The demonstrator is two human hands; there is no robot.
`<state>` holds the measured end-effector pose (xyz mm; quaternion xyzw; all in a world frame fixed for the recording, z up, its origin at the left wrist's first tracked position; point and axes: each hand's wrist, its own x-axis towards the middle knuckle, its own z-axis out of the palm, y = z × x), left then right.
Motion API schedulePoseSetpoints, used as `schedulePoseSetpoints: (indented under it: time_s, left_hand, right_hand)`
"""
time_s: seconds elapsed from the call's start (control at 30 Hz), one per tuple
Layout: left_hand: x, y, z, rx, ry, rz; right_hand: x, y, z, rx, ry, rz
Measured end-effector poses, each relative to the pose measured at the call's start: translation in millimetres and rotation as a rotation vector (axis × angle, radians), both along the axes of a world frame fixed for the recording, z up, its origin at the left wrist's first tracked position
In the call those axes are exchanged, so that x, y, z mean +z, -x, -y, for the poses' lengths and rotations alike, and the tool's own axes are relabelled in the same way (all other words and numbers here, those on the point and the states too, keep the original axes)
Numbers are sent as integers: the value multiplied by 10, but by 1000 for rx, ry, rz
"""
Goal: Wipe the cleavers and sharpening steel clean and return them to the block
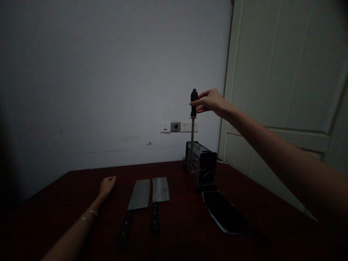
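Observation:
My right hand point(210, 100) pinches the black handle of a honing steel point(193, 128), held upright with its rod pointing down. The rod's lower end overlaps the left side of a dark knife block point(208, 168); whether it is inside or in front, I cannot tell. Resting on the table, my left hand point(107, 186) is closed with its fingers curled, and nothing shows in it. Two cleavers lie side by side to its right: a larger one point(140, 194) and a smaller one point(161, 189), blades away from me and black handles towards me.
A dark flat piece with a pale edge point(224, 214) lies in front of the block on the dark red table point(100, 232). Wall sockets point(185, 126) sit behind the steel. A pale panelled door point(282, 72) stands along the right side.

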<state>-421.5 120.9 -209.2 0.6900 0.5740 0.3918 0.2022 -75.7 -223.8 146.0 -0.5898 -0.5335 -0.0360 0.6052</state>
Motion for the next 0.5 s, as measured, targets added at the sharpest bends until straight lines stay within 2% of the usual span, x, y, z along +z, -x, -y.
schedulePoseSetpoints:
  time_s: [0.33, 0.5]
  left_hand:
    - [-11, -3, -10, -57, 56, 68]
    - [119, -4, 71, -140, 146, 120]
  right_hand:
    - [-816, 176, -17, 160, 169, -133]
    - [-1127, 225, 1, 182, 207, -121]
